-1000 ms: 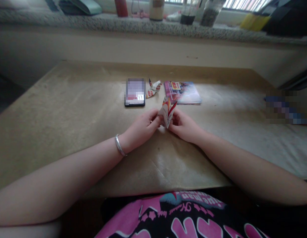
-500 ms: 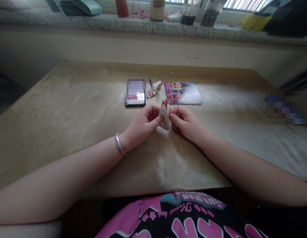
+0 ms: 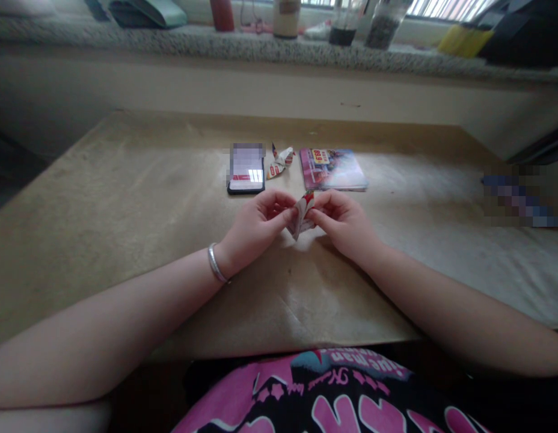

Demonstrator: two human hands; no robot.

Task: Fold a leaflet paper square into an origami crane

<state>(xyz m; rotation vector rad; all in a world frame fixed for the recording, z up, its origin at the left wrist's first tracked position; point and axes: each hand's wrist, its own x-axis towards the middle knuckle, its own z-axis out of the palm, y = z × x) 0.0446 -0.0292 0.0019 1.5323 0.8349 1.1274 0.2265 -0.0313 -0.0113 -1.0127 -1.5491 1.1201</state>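
Observation:
Between my two hands is a small piece of folded paper (image 3: pixel 299 221), white with red at its upper tip, held just above the table. My left hand (image 3: pixel 263 221) pinches its left side between thumb and fingers; a silver bangle (image 3: pixel 216 263) circles that wrist. On the opposite side, my right hand (image 3: pixel 340 219) grips the paper with thumb and forefinger. Part of the paper is hidden behind the fingers. Beyond the hands lies a folded paper crane (image 3: pixel 281 162), white, red and dark, with pointed ends.
A phone (image 3: pixel 246 171) with a lit screen lies left of the crane. Right of it is a stack of glossy printed leaflets (image 3: pixel 333 169). A blurred blue item (image 3: pixel 522 201) lies at the table's (image 3: pixel 125 198) right side. Bottles and jars (image 3: pixel 285 18) stand on the stone windowsill (image 3: pixel 261 49).
The folded paper has turned and its red tip now leans right and sits lower. Both hands have shifted only slightly, still holding it. The phone, crane and leaflets stay put.

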